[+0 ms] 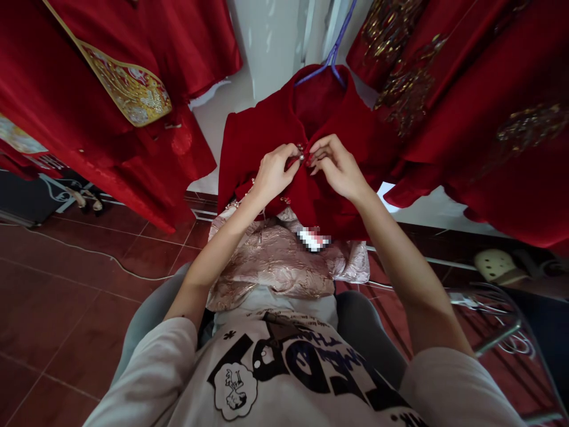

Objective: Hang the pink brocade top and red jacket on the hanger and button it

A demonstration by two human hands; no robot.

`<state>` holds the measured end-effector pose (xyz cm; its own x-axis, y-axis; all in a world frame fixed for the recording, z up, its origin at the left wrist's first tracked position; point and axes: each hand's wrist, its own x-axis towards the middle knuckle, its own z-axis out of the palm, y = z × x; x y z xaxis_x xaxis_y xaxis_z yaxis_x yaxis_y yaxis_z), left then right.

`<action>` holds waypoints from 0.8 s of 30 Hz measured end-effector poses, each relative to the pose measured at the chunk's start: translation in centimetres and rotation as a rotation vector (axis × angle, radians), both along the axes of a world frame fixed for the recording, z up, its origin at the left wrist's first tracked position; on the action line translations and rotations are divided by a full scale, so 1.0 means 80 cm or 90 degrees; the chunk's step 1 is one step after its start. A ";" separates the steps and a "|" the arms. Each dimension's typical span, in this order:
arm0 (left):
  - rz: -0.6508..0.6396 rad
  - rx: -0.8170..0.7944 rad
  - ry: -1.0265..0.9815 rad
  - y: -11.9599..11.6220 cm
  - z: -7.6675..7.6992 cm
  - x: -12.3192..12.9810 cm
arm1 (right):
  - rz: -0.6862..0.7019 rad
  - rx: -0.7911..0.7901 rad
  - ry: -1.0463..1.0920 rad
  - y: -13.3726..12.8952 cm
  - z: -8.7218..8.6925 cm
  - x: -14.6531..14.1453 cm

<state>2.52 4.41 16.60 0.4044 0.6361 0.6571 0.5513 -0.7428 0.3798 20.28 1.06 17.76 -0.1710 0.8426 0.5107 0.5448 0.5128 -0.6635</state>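
Fingers (291, 150) pinch-tight on red jacket (311, 193)

Red garments (186, 41) flank hands (338, 166); room between forearms (226, 236).

Could not clearly make out the tiny bead (302, 158) between the fingertips (294, 149), nor the pixelated object (313, 239) over the pink brocade (267, 258); saw the purple hanger (332, 54) cut off above, the shirt (275, 373) below.
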 end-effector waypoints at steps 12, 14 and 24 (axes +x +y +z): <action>-0.045 0.021 0.041 -0.010 0.010 -0.009 | -0.024 0.031 0.035 0.001 -0.009 0.006; -0.060 0.025 0.064 -0.011 0.015 -0.011 | -0.024 0.041 0.035 -0.003 -0.006 0.004; -0.093 0.026 0.087 -0.010 0.029 -0.009 | -0.041 0.046 0.019 -0.019 0.007 0.003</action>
<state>1.78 3.62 18.89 0.5773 0.5380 0.6143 0.4807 -0.8320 0.2770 20.48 -0.48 18.33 -0.1008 0.8123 0.5745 0.5591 0.5239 -0.6426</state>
